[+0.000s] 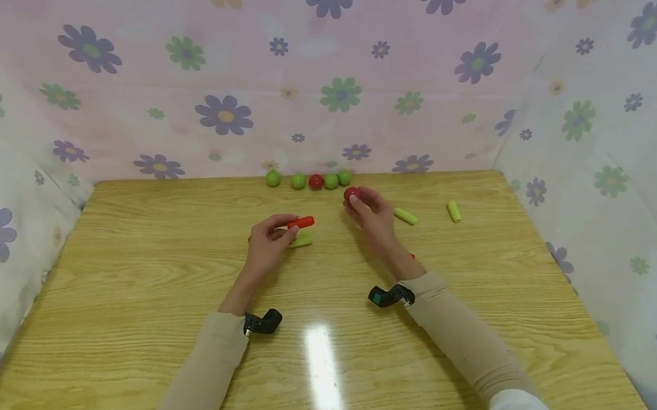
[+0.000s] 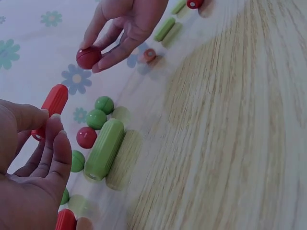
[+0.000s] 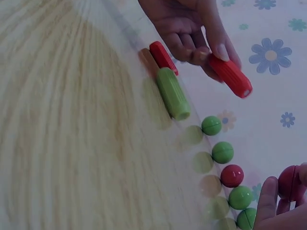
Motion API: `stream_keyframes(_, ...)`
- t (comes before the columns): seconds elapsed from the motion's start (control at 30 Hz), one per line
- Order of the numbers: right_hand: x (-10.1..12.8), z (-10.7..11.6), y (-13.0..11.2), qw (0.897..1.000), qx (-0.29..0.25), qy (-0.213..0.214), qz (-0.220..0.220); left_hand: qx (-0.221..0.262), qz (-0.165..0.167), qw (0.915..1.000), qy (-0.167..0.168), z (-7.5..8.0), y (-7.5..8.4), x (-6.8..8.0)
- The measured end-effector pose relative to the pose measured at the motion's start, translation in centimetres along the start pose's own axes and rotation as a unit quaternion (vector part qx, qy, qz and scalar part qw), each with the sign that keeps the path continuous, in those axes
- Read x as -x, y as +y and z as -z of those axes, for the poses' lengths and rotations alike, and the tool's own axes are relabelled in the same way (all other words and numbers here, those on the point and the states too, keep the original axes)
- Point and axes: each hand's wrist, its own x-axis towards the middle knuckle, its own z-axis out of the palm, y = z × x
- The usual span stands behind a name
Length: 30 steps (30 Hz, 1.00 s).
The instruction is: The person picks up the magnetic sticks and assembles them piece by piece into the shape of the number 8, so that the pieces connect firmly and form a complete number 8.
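Two beige long sleeves (image 1: 202,382), small black wrist cameras (image 1: 263,322) strapped at both cuffs

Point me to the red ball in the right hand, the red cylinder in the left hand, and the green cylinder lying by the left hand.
red ball (image 2: 88,57), left wrist view, its rounded front.
red cylinder (image 3: 230,75), right wrist view, middle of its body.
green cylinder (image 2: 104,149), left wrist view, middle of its side.

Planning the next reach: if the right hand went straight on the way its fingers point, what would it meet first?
Likely the row of balls at the wall; right hand holds a red ball.
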Motion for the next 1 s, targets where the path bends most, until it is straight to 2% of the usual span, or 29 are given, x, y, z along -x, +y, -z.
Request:
stream_keyframes(0.33,1.0,-1.3,1.5,0.999,-0.001,-0.021,0.026,-0.010,-0.006,0.9999,0.009,-0.5,0.2,-0.8)
stream_keyframes(0.47,1.2,-1.3,1.9,0.999,-0.003,-0.034,0.014,-0.011,-0.009,0.9999,0.006,-0.7,0.0,-1.3)
stream_keyframes(0.7,1.5,-1.4,2.4,0.998,-0.043,-0.034,-0.030,-0.017,-0.009,0.9998,0.000,-1.0,0.1,-2.0)
stream_keyframes(1.0,1.3,-1.1,2.9,0.999,-0.009,-0.033,-0.029,-0.044,0.001,0.9990,-0.006,-1.6,-0.2,-2.5)
